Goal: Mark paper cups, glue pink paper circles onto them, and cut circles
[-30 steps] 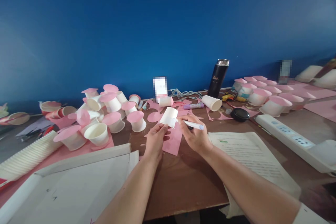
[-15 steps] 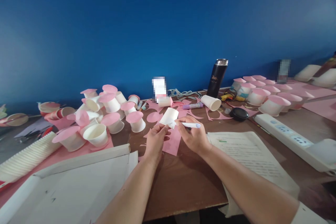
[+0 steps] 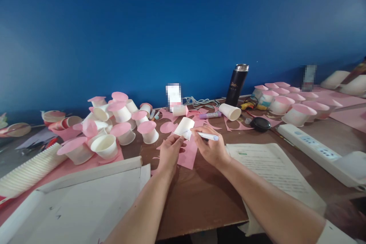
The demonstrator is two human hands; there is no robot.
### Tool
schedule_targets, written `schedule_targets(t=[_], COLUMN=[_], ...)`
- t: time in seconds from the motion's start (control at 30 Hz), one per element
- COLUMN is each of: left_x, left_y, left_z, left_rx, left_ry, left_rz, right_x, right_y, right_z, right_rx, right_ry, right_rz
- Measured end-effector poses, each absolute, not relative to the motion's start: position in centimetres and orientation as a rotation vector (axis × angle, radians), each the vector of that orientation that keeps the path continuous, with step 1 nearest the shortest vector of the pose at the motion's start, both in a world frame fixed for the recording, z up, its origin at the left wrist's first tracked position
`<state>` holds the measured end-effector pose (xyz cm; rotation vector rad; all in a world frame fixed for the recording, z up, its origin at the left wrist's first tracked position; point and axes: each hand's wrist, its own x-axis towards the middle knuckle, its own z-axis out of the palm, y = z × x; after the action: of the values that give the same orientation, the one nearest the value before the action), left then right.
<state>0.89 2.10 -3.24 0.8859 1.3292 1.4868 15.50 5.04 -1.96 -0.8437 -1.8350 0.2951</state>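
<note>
The white pen [image 3: 208,136] has been shifted slightly away from the body since half a second ago, together with the right hand [image 3: 213,150], while the paper cup [image 3: 185,125] is held in almost the same place. The pen is pinched between the closed fingers of the right hand, its tip brought to the cup's side — whether it touches is too small to tell. The cup's near edge is gripped by the left hand [image 3: 168,154], thumb and fingers drawn close together on it, and the cup is tilted above the middle of the brown table [image 3: 200,198]. Beneath and just beside the hands, a pink paper strip [image 3: 187,156] is seen; beyond them, a purple marker [image 3: 209,115] and a white cup lying on its side [image 3: 230,112] are found. Farther back, a black bottle [image 3: 236,85] is stood near the blue wall [image 3: 171,26]. To the left, pink-topped cups [image 3: 148,129] are crowded together; to the right, a sheet of writing [image 3: 265,171] is laid near the right forearm, with a white power strip [image 3: 305,143] placed beyond it.
</note>
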Motion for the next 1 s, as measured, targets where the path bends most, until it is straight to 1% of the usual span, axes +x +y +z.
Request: schedule_targets(t=[0.7, 0.87, 1.0], left_x=[0.79, 0.78, 0.83], left_y=[2.06, 2.02, 1.97], left_z=[-3.30, -3.25, -3.07], left_rx=[0.914, 0.928, 0.917], left_ry=[1.340, 1.361, 1.342], left_rz=[1.465, 1.461, 1.469], right_x=[15.54, 15.51, 15.54], right_y=[5.04, 5.10, 5.10], right_z=[-1.95, -2.06, -2.09], right_rx=[-0.951, -0.937, -0.953], right_ry=[-1.821, -1.857, -1.828], right_rz=[0.300, 0.362, 0.328])
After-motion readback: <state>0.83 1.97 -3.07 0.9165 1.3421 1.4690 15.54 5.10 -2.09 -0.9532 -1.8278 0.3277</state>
